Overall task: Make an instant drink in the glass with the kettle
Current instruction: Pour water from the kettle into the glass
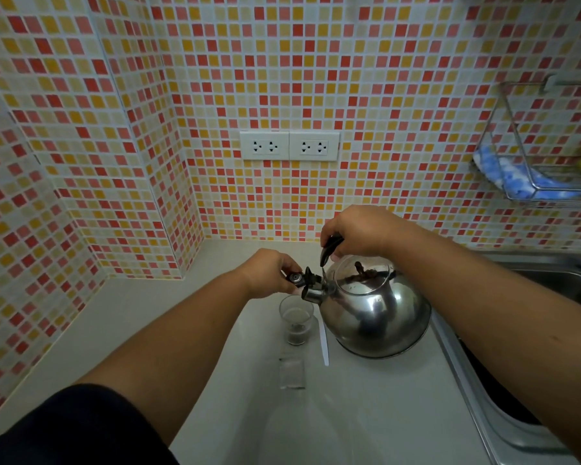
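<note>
A shiny steel kettle (376, 313) stands on the pale counter (148, 317), its spout pointing left. My right hand (356, 231) grips the black handle over the kettle's top. My left hand (269, 271) pinches the black spout cap (299, 279), which is flipped up off the spout. A small clear glass (296, 318) stands just below the spout, with dark powder at its bottom. An empty clear sachet (292, 372) lies in front of the glass. A white stirrer (324, 340) lies between the glass and the kettle.
A steel sink (557, 283) borders the counter on the right. Two double wall sockets (289, 146) sit in the mosaic tile wall behind. A wire rack (544, 142) with a blue cloth hangs at upper right. The tiled wall juts forward on the left.
</note>
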